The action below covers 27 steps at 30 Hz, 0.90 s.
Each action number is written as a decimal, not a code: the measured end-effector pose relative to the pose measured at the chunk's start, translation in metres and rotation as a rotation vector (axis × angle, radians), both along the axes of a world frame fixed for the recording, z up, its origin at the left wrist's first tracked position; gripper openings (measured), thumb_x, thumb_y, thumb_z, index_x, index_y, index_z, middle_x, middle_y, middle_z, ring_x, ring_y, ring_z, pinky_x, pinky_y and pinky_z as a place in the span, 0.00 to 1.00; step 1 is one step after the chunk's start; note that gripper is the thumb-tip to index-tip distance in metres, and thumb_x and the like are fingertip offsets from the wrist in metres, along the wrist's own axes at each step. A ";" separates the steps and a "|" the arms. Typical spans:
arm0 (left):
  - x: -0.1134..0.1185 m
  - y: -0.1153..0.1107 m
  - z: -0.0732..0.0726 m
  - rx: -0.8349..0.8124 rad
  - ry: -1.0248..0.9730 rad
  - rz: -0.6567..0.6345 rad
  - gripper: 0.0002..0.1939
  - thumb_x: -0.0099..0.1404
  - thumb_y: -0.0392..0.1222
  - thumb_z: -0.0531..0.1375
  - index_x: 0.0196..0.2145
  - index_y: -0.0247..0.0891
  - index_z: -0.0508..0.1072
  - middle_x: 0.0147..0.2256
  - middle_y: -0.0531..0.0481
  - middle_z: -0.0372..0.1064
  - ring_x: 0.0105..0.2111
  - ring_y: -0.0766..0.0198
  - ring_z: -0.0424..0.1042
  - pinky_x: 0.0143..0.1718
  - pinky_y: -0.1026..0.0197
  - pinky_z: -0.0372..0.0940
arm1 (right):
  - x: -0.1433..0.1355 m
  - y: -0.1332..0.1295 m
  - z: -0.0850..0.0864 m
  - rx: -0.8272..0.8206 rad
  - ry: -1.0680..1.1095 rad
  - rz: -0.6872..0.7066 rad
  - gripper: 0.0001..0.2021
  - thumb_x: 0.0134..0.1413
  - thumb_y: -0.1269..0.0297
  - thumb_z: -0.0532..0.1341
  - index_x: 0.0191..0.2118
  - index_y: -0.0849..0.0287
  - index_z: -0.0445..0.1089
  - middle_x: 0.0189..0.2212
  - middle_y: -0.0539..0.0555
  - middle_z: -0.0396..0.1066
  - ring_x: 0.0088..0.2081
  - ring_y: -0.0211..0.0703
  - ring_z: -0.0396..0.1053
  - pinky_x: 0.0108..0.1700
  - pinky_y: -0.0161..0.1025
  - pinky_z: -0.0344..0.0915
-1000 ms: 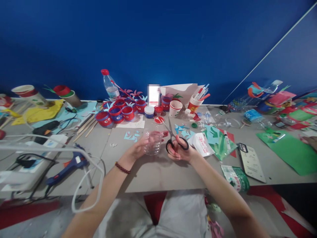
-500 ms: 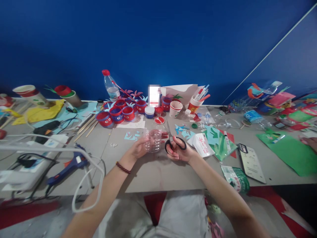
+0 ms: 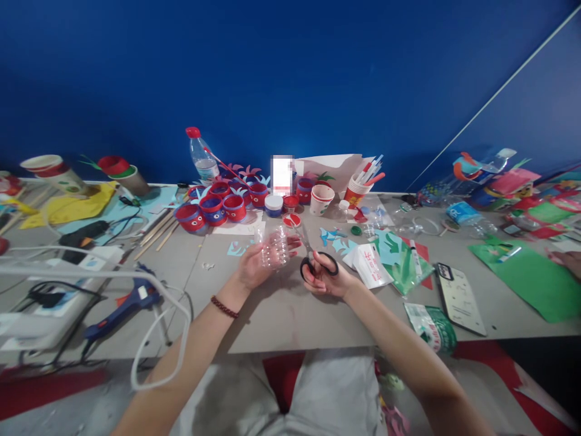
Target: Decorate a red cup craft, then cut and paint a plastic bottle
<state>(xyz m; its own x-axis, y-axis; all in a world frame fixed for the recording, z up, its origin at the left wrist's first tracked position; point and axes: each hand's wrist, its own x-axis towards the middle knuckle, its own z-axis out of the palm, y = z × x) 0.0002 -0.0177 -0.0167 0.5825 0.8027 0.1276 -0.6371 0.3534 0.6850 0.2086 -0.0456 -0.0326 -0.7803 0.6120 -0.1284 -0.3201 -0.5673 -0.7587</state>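
Observation:
My left hand [image 3: 255, 265] is wrapped round a clear, ribbed plastic bottle piece [image 3: 275, 247], its fingers showing behind the see-through wall. Black-handled scissors [image 3: 332, 264] are in my right hand [image 3: 323, 278], with fingers through the loops and the blades pointing up and away. The blades are close to the right of the plastic piece, apart from it. Beyond them lies a red and white disc [image 3: 292, 221]. Light blue paper cutouts [image 3: 344, 246] rest to the right of the scissors.
Red and blue painted rings [image 3: 212, 210] stand at the back, near a paper cup [image 3: 322, 200] and a cup of markers [image 3: 356, 192]. A blue glue gun [image 3: 127, 306] and white cables are left. At right lie a phone [image 3: 460, 298], green paper [image 3: 521, 278] and another person's hand [image 3: 567, 260].
The plastic piece has moved slightly left and up in my left hand, and it is tilted differently. The scissors have shifted a little to the left.

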 end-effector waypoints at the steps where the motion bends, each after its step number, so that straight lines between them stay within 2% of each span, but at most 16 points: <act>1: -0.001 0.001 0.000 -0.016 -0.010 0.014 0.30 0.52 0.55 0.62 0.49 0.34 0.71 0.53 0.35 0.68 0.58 0.41 0.62 0.62 0.39 0.50 | 0.000 0.000 0.000 0.003 -0.008 0.001 0.28 0.57 0.39 0.55 0.24 0.63 0.67 0.11 0.44 0.55 0.14 0.30 0.51 0.17 0.30 0.43; 5: -0.004 0.006 0.000 -0.085 -0.034 0.101 0.29 0.53 0.58 0.60 0.47 0.37 0.72 0.53 0.39 0.68 0.58 0.46 0.62 0.61 0.43 0.54 | 0.001 -0.002 0.000 0.039 -0.068 0.018 0.28 0.56 0.39 0.55 0.25 0.63 0.67 0.12 0.44 0.56 0.14 0.30 0.51 0.18 0.30 0.45; 11: -0.013 0.012 0.004 -0.061 -0.049 0.241 0.28 0.55 0.62 0.58 0.48 0.41 0.71 0.54 0.44 0.69 0.60 0.49 0.60 0.58 0.47 0.58 | 0.001 -0.002 0.003 0.017 -0.147 0.007 0.27 0.53 0.39 0.57 0.22 0.62 0.66 0.10 0.44 0.56 0.13 0.30 0.51 0.17 0.30 0.45; 13: -0.014 0.013 0.007 -0.061 -0.041 0.275 0.26 0.56 0.60 0.58 0.47 0.42 0.72 0.52 0.45 0.71 0.60 0.49 0.60 0.57 0.48 0.59 | 0.000 -0.001 0.004 0.027 -0.180 -0.069 0.26 0.53 0.40 0.58 0.22 0.61 0.65 0.10 0.44 0.56 0.13 0.30 0.51 0.17 0.30 0.46; 16: -0.014 0.013 0.010 -0.057 0.010 0.287 0.22 0.56 0.55 0.60 0.45 0.42 0.73 0.49 0.45 0.73 0.59 0.50 0.63 0.57 0.48 0.59 | -0.004 0.001 0.004 0.061 -0.340 -0.325 0.22 0.50 0.43 0.61 0.24 0.60 0.65 0.11 0.44 0.57 0.13 0.30 0.52 0.15 0.30 0.45; 18: -0.012 0.011 0.011 -0.049 0.057 0.243 0.20 0.54 0.50 0.62 0.43 0.39 0.73 0.49 0.43 0.73 0.57 0.48 0.66 0.57 0.47 0.59 | -0.007 0.003 0.003 0.080 -0.489 -0.531 0.21 0.46 0.45 0.65 0.26 0.60 0.66 0.13 0.45 0.61 0.14 0.30 0.53 0.14 0.30 0.43; 21: -0.008 0.008 0.009 -0.053 0.101 0.095 0.19 0.54 0.48 0.62 0.41 0.34 0.74 0.51 0.38 0.72 0.55 0.43 0.67 0.57 0.44 0.58 | -0.009 0.008 -0.002 0.157 -0.634 -0.769 0.21 0.40 0.47 0.69 0.31 0.60 0.68 0.17 0.46 0.65 0.16 0.30 0.55 0.16 0.30 0.45; 24: -0.007 0.006 0.004 -0.103 0.139 -0.057 0.20 0.54 0.49 0.62 0.40 0.32 0.74 0.50 0.34 0.72 0.53 0.41 0.69 0.56 0.42 0.58 | -0.009 0.012 -0.008 0.303 -0.630 -0.854 0.23 0.35 0.50 0.72 0.33 0.61 0.69 0.21 0.46 0.66 0.22 0.33 0.60 0.22 0.31 0.54; 27: -0.007 0.006 -0.004 -0.120 0.225 -0.115 0.20 0.54 0.48 0.64 0.42 0.34 0.74 0.49 0.37 0.73 0.49 0.45 0.72 0.54 0.45 0.60 | -0.010 0.014 -0.011 0.377 -0.629 -0.873 0.25 0.29 0.52 0.74 0.32 0.60 0.67 0.23 0.47 0.65 0.26 0.36 0.63 0.28 0.33 0.60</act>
<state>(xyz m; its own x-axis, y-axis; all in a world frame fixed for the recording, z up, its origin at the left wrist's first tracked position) -0.0071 -0.0121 -0.0211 0.6732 0.7316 -0.1075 -0.4247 0.5016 0.7536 0.1983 -0.0313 -0.0435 0.0682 0.9969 -0.0390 0.0042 -0.0394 -0.9992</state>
